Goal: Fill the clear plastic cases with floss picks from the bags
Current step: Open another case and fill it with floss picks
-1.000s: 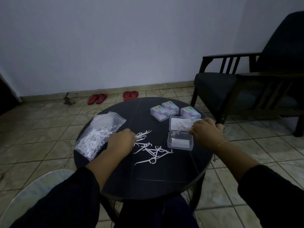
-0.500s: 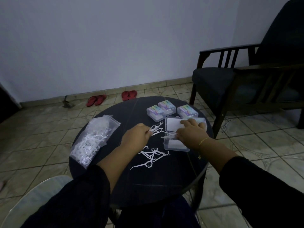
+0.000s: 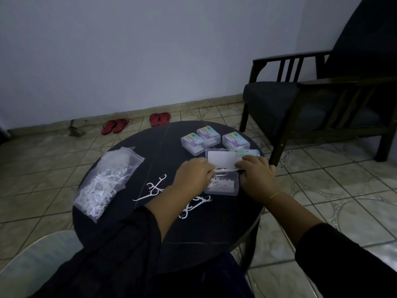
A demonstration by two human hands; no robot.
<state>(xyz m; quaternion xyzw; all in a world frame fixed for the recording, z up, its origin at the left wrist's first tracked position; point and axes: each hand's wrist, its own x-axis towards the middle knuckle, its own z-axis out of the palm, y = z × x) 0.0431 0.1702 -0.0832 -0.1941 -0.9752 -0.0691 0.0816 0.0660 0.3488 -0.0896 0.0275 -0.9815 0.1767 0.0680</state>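
Moved since prev. frame: left hand (image 3: 193, 176) now at open clear case (image 3: 222, 184), fingers pinching floss picks (image 3: 219, 183) into it. Right hand (image 3: 256, 176) curled on case's right edge. Bag (image 3: 107, 181) lies left of case; filled cases (image 3: 211, 139) behind.

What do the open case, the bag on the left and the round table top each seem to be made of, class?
Open case: clear rigid plastic, glossy; the picks inside show through its walls.
Bag: thin clear plastic film, wrinkled and shiny, white picks visible inside.
Table top: dark, smooth and faintly reflective with pale veins; perhaps stone or a marble-look laminate, which one the picture leaves open.
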